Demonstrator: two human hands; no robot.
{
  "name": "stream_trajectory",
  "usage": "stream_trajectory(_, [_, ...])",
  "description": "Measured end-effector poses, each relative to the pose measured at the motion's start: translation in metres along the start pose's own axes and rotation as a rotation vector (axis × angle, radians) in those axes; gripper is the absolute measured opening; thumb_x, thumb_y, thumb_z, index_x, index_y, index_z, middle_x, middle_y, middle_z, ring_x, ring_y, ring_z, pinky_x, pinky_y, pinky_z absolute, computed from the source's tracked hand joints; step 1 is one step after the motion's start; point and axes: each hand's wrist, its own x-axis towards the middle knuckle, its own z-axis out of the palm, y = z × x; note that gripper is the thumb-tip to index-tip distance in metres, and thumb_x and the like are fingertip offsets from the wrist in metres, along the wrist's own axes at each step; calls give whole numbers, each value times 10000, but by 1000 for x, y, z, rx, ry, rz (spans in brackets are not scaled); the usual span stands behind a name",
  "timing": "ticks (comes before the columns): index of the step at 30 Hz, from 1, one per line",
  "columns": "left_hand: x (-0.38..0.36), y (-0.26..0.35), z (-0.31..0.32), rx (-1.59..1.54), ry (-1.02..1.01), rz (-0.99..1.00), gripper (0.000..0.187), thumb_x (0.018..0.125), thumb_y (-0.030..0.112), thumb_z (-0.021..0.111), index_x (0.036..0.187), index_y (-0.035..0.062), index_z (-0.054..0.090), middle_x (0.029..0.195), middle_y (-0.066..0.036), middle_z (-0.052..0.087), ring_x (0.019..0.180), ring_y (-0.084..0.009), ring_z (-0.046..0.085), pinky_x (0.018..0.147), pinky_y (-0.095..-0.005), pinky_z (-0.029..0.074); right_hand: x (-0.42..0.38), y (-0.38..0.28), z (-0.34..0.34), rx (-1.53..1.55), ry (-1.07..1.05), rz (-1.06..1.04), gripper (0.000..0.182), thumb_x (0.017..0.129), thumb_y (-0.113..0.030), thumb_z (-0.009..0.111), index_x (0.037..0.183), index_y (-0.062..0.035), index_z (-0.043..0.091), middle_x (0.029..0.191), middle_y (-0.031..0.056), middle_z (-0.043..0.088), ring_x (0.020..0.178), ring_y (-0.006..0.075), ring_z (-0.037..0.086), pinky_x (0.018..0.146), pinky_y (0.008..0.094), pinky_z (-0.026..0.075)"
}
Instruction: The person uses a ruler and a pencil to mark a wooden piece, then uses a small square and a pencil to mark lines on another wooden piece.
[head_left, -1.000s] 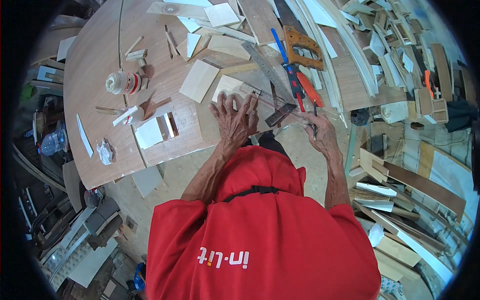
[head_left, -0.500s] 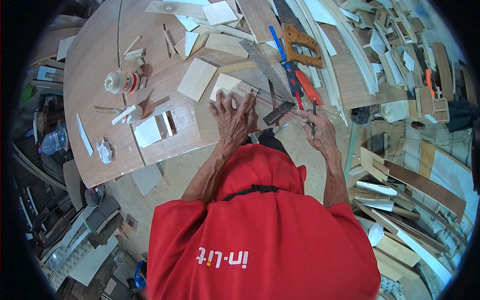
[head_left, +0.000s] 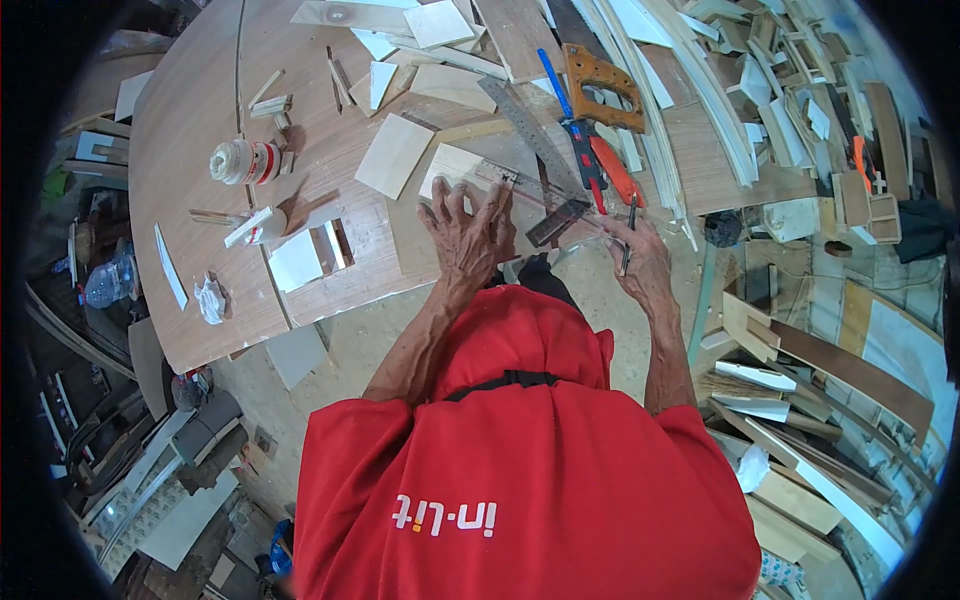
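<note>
Pressure from your spread left hand [head_left: 468, 240], if uneven, could skew the pale wooden board [head_left: 446, 162], upper centre; your right hand [head_left: 646, 264] clasps a slim black pencil [head_left: 632, 213].

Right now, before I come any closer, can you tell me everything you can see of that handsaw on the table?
The handsaw has an orange-brown handle that looks like wood, worn-looking and closed into a loop around a grip opening. Its dark, metal-looking blade runs away from the worker and out of view at the top; the teeth can't be made out. It seems to lie flat on the table, between long pale strips and a blue tool. Neither the left hand nor the right hand touches it.
</note>
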Motion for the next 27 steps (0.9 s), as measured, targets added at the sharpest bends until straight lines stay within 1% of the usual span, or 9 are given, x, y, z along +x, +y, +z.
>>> stream_trajectory(3, [-1,0,-2,11,-25,5,626,762,314,731,1367,334,569,1312,-130,400,1359,-418,288,1022,-662,247,-1,3,1,-11,-41,41,416,824,-45,657,1209,-199,687,1013,118,646,929,317,612,861,434,472])
stream_trajectory(6, [-1,-1,-2,-7,-28,-2,634,762,319,731,1373,337,563,1318,-129,396,1365,-417,281,1028,-662,243,0,3,1,-25,-23,-12,423,825,-48,657,1214,-209,688,984,116,633,917,320,602,840,434,472])
stream_trajectory(8, [-2,-2,-2,-91,-90,-17,576,852,351,681,1404,337,520,1378,-169,357,1397,-473,206,1020,-769,203,0,-1,-2,-27,-72,63,440,816,12,652,1213,-174,687,1033,126,656,958,318,606,897,428,460])
stream_trajectory(9, [-2,-1,-2,-90,-90,-16,576,852,351,681,1404,337,520,1378,-169,357,1397,-473,206,1020,-769,203,0,0,-2,-26,-71,63,440,816,12,652,1213,-174,687,1033,126,656,958,318,606,897,428,460])
stream_trajectory(11, [-2,-1,-1,-4,-34,0,639,764,324,729,1379,334,556,1319,-137,392,1365,-424,277,1028,-670,236,-1,2,0,-24,-62,63,440,819,21,641,1210,-174,688,1019,124,649,962,317,607,899,428,458])
stream_trajectory(18, [-1,1,-1,-21,-42,-15,631,771,333,724,1379,330,554,1318,-141,389,1363,-431,273,1037,-678,224,1,3,-1,13,-38,-5,415,832,25,628,1197,-163,693,1021,137,638,982,325,606,918,439,454])
stream_trajectory(20, [-1,1,-3,-34,-48,-20,629,782,338,718,1387,331,547,1322,-141,385,1363,-430,272,1041,-679,218,-2,10,3,17,5,-84,402,902,-46,573,1259,-206,665,1016,141,605,940,355,588,872,463,443])
stream_trajectory(24, [-1,1,-3,-24,-40,-6,631,790,339,713,1396,328,539,1328,-141,382,1364,-429,269,1042,-680,215,-2,12,5,3,4,-95,401,908,-41,564,1261,-205,663,1013,138,605,937,350,587,859,458,444])
stream_trajectory(27, [-1,1,-3,-28,-41,-3,634,794,335,711,1403,324,533,1331,-141,380,1368,-428,262,1044,-682,212,-2,10,3,0,-34,-52,400,913,-42,563,1265,-205,661,1011,136,606,937,345,585,852,454,445])
